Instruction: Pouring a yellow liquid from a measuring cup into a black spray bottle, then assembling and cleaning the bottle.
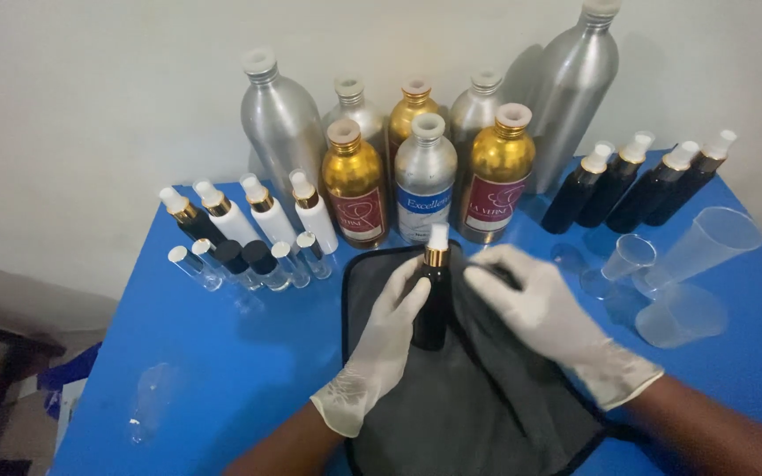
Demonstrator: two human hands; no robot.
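A black spray bottle with a gold collar and white cap stands upright on a dark grey cloth in the middle of the blue table. My left hand, in a white glove, holds the bottle's body from the left. My gloved right hand presses a fold of the cloth against the bottle's right side.
Silver and gold metal bottles stand at the back against the wall. White and black spray bottles and small glass vials sit back left. More black spray bottles and clear plastic measuring cups lie at the right.
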